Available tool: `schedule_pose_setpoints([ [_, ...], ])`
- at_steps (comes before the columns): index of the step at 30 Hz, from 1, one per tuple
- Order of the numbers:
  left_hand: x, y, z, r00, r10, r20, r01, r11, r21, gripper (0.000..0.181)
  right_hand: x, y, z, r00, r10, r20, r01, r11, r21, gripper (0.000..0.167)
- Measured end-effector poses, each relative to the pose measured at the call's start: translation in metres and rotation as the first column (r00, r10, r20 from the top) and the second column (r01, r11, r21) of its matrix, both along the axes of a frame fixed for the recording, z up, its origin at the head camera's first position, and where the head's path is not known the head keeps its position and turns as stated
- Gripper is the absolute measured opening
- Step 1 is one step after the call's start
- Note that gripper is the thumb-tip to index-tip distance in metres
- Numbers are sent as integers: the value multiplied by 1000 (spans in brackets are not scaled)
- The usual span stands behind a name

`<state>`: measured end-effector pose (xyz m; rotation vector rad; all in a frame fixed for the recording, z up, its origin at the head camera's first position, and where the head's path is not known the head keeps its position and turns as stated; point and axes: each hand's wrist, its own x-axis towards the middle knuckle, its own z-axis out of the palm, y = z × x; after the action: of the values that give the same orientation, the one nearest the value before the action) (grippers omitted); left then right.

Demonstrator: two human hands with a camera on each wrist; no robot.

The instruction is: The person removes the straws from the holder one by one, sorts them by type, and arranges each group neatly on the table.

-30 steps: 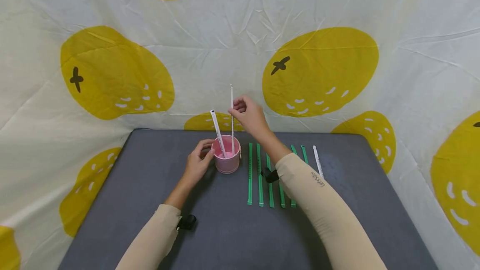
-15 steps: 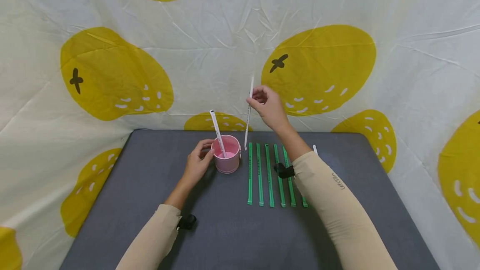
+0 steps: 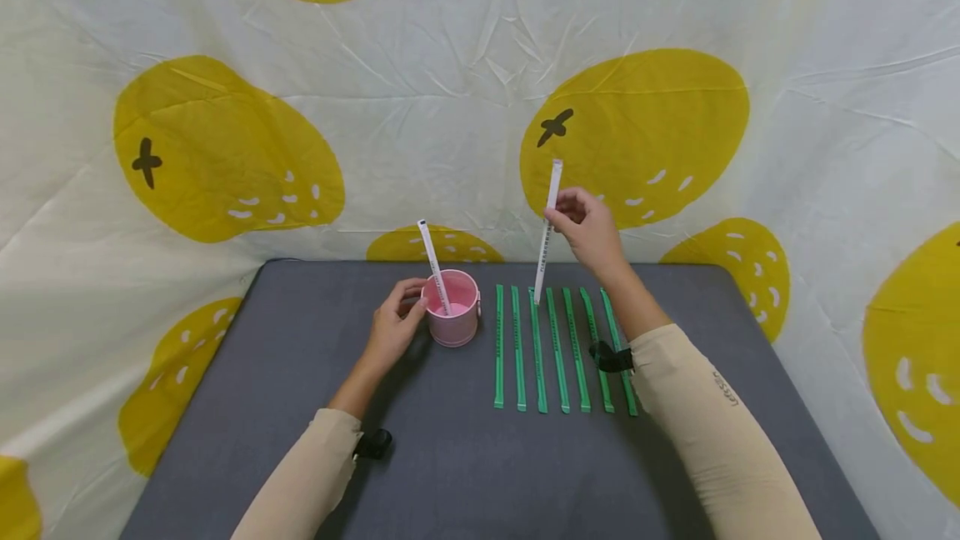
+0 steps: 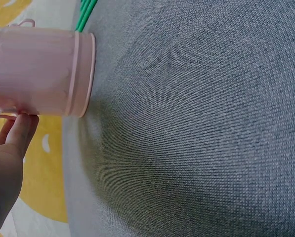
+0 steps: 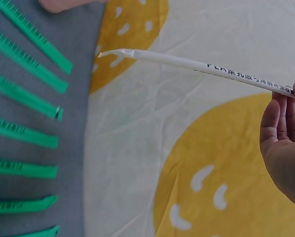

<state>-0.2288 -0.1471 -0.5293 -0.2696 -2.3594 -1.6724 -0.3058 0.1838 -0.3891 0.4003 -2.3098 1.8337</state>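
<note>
A small pink bucket (image 3: pixel 453 329) stands on the dark table, with one white paper-wrapped straw (image 3: pixel 433 263) leaning inside it. My left hand (image 3: pixel 394 319) holds the bucket at its left side; in the left wrist view the fingers (image 4: pixel 21 131) touch the wall beside a handle lug. Higher up, my right hand (image 3: pixel 587 227) pinches another white wrapped straw (image 3: pixel 547 232) between thumb and fingers. It hangs nearly upright, its lower end over the far ends of the green straws. Printed lettering on this straw shows in the right wrist view, where my right hand (image 5: pixel 288 140) grips one end.
Several green wrapped straws (image 3: pixel 537 352) lie side by side to the right of the bucket. My right forearm covers part of the table (image 3: pixel 450 465) at the right. A white cloth with yellow fruit prints (image 3: pixel 435 90) hangs behind the table's far edge.
My right hand has lifted its white straw out of the bucket and carried it right, over the green straws. The left hand and bucket have stayed in place.
</note>
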Motion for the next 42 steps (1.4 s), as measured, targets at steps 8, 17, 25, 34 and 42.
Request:
schedule_pose_setpoints([
  [8, 0, 3, 0, 1000, 13, 7, -13, 1000, -15, 33, 24, 34, 6, 999, -38, 32, 36, 998, 57, 33],
  [17, -4, 6, -3, 1000, -10, -13, 10, 1000, 29, 34, 18, 90, -40, 992, -123, 23, 115, 971, 208, 38],
  [25, -4, 8, -1, 1000, 12, -18, -12, 1000, 4, 33, 19, 127, -59, 981, -196, 11, 184, 939, 290, 39],
  [34, -2, 11, -2, 1000, 7, 12, -7, 1000, 7, 34, 29, 166, -78, 976, -215, 24, 189, 901, 392, 39],
  [42, -4, 12, -2, 1000, 12, 0, -12, 1000, 21, 33, 30, 194, -101, 972, -228, 47, 184, 877, 444, 42],
])
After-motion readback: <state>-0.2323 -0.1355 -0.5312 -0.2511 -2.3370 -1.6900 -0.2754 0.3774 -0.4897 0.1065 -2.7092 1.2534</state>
